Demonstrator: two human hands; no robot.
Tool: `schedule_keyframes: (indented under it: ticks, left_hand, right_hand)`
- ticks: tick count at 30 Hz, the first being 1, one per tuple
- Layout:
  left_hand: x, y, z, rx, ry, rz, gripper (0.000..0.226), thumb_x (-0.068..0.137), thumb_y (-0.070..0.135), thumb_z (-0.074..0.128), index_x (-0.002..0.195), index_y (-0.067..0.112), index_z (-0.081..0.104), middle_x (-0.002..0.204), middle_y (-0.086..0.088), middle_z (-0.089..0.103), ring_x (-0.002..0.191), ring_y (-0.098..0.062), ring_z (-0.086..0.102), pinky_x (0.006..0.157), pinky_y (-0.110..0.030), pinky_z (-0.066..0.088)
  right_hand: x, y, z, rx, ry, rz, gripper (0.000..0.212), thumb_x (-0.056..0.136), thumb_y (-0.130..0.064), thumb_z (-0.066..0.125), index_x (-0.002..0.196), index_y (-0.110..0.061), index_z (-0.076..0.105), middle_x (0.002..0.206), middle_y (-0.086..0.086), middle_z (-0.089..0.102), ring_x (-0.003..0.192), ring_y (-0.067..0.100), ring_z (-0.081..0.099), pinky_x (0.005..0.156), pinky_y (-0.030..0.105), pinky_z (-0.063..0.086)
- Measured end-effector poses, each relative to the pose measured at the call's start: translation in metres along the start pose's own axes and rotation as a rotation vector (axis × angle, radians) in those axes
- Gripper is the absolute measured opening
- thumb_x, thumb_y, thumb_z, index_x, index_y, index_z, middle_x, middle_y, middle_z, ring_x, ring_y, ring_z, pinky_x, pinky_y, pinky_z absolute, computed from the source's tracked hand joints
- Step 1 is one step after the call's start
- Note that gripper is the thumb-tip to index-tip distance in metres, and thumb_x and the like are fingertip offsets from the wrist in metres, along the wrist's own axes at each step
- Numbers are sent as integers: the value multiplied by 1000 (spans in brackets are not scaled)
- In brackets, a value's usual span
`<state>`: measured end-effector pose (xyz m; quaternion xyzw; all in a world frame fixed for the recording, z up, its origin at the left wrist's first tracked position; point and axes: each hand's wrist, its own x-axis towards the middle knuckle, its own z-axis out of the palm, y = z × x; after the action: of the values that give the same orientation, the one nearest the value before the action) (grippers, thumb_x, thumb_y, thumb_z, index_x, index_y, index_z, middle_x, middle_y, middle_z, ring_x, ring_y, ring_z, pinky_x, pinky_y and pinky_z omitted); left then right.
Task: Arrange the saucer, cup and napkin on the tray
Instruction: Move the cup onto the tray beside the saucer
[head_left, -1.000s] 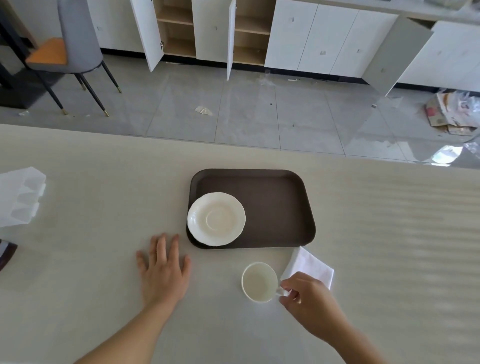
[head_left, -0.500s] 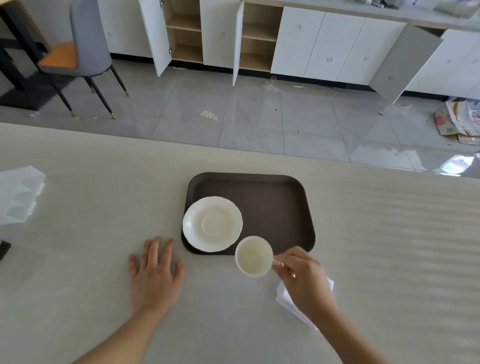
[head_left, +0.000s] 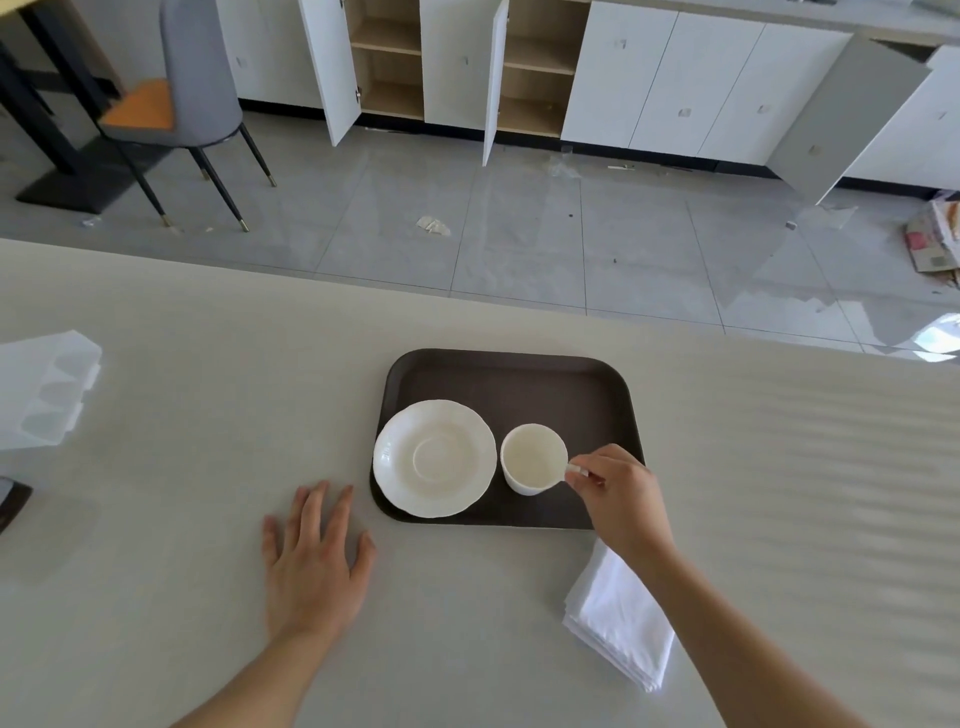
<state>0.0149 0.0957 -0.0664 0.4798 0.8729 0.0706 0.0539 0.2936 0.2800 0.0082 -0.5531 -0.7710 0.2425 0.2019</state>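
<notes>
A dark brown tray (head_left: 545, 387) lies on the pale table. The white saucer (head_left: 434, 458) rests in its front left part, overhanging the tray's left rim a little. Just right of the saucer, over the tray, is the white cup (head_left: 533, 459); my right hand (head_left: 618, 493) pinches its handle. I cannot tell whether the cup touches the tray. A folded white napkin (head_left: 621, 618) lies on the table in front of the tray's right corner, partly under my right forearm. My left hand (head_left: 314, 553) lies flat on the table, fingers spread, left of the tray.
White plastic packaging (head_left: 44, 389) sits at the table's left edge, with a dark object (head_left: 13, 501) below it. Beyond the table's far edge is tiled floor, a grey chair (head_left: 187, 78) and white cabinets (head_left: 649, 73) with open doors.
My right hand has carried the cup from the table in front of the tray up onto the tray, beside the saucer. The napkin is now uncovered. My left hand stayed flat.
</notes>
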Motion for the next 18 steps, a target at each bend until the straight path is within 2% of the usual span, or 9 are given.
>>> schedule_keyframes:
  ticks: [9, 15, 18]
  left_hand:
    - [0, 0, 1, -1, 17, -1, 61, 85, 44, 34, 140, 21, 48, 150, -9, 39, 144, -27, 30, 118, -57, 16]
    - [0, 0, 1, -5, 34, -2, 60, 85, 44, 34, 139, 21, 49, 150, -9, 39, 143, -27, 31, 119, -56, 15]
    - [0, 1, 1, -6, 36, -3, 60, 85, 43, 36, 139, 21, 49, 150, -9, 39, 142, -27, 31, 119, -56, 16]
  right_hand:
    - [9, 7, 6, 15, -33, 8, 11, 87, -13, 74, 97, -12, 79, 89, 4, 66, 75, 21, 60, 67, 29, 51]
    - [14, 9, 10, 25, -52, 50, 13, 90, -14, 70, 101, -13, 77, 93, 0, 63, 78, 17, 58, 66, 22, 45]
    - [14, 10, 11, 23, -60, 69, 15, 91, -17, 69, 103, -14, 76, 95, -1, 62, 79, 15, 58, 67, 22, 46]
